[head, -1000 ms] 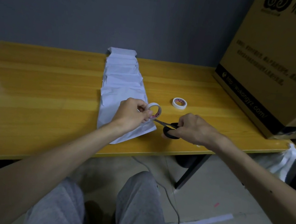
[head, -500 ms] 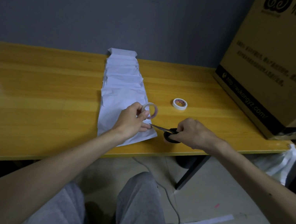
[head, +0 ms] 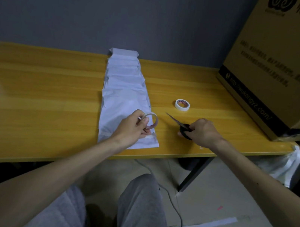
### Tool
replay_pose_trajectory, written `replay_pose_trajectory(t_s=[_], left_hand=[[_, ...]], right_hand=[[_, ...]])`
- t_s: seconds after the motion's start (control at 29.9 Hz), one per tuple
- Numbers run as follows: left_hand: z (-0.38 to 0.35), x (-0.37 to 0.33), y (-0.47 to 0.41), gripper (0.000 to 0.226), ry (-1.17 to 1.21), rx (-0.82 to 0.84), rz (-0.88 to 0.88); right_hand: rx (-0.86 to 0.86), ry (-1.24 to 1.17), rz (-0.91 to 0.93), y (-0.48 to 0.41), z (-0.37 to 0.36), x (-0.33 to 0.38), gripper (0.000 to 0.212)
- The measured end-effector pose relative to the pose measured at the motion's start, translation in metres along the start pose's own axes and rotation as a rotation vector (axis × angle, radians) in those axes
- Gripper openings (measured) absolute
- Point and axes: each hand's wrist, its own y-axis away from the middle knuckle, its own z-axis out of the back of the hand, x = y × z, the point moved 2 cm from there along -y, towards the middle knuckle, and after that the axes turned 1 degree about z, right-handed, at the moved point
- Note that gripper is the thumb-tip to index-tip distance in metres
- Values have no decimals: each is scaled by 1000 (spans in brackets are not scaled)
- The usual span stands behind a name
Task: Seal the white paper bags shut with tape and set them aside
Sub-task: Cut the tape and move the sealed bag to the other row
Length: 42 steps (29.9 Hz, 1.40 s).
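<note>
Several white paper bags (head: 123,87) lie overlapped in a row running from the wall toward me on the yellow table (head: 41,84). Over the nearest bag (head: 116,112), my left hand (head: 133,129) pinches a thin roll of tape (head: 152,120); a strip of tape lies across that bag's near end. To the right, my right hand (head: 200,130) grips black-handled scissors (head: 179,125) whose blades point left and away, resting near the table top and apart from the tape roll.
A second tape roll (head: 182,105) lies flat on the table behind the scissors. A large cardboard box (head: 283,61) fills the table's right end. My knees and a cable are below the front edge; a white plastic bag (head: 284,168) hangs at the right corner.
My right hand has drawn the scissors back to the right, away from the tape roll, where the blades were a second ago. My left hand still holds the roll over the nearest bag.
</note>
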Motion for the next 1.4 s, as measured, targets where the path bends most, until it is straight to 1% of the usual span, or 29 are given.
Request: replay_pose_trajectory(t_s=[0.07,0.17,0.3,0.33,0.4,0.43,0.47,0.5,0.53,0.57,0.6,0.67,0.73,0.8,0.87,0.9,0.97,1.14,1.24,1.3,1.4], left_hand=[[-1,0,0,21,-6,0,-6],[-2,0,-1,20,-25,-14,-8],[-2,-3,-3,16,-82,-14,-46],[-1,-2,-4,16,-100,-17,-59],[1,-2,-6,18,-150,-27,-86],[2,-2,-8,19,-172,-29,-101],[2,-2,-9,20,-189,-30,-116],[1,-3,-10,19,-198,-31,-127],[0,-5,-11,19,-203,-33,-136],[-1,-6,-13,18,-203,-34,-142],[-2,-7,-14,17,-207,-32,-145],[-4,-8,-16,17,-213,-21,-142],[-7,-8,-16,17,-195,8,-127],[-7,-7,-15,24,-196,32,-96],[-3,-6,-15,30,-261,43,-94],[-1,-5,-14,30,-327,55,-123],[4,-3,-12,31,-476,90,-183],[10,1,-6,31,-622,95,-218],[12,4,-4,29,-625,92,-189],[13,6,-4,28,-614,99,-165],[12,6,-5,28,-626,104,-161]], right_hand=[[7,-75,-45,-8,-2,-2,43],[-48,33,-58,-21,-3,-3,34],[-89,95,-70,-34,-3,-4,36],[-109,102,-70,-35,-3,-5,35],[-210,86,-23,-33,-5,-2,28],[-267,33,33,-30,-4,3,24],[-291,-84,108,-26,-4,9,21],[-255,-253,184,-20,-4,17,19],[-164,-430,249,-14,-4,26,17],[-70,-554,299,-8,-6,33,16],[-14,-609,335,-4,-8,38,14],[-14,-641,361,-2,-13,40,8],[-58,-684,323,-3,-15,37,7],[-94,-722,232,-8,-17,29,10],[-116,-716,128,-14,-20,19,12],[-125,-685,93,-17,-22,15,15],[-148,-559,59,-24,-24,8,18],[-265,-253,17,-24,-24,10,27],[-344,-110,82,-15,-23,18,26],[-312,-142,151,-7,-26,27,27],[-153,-202,183,5,-37,41,39]])
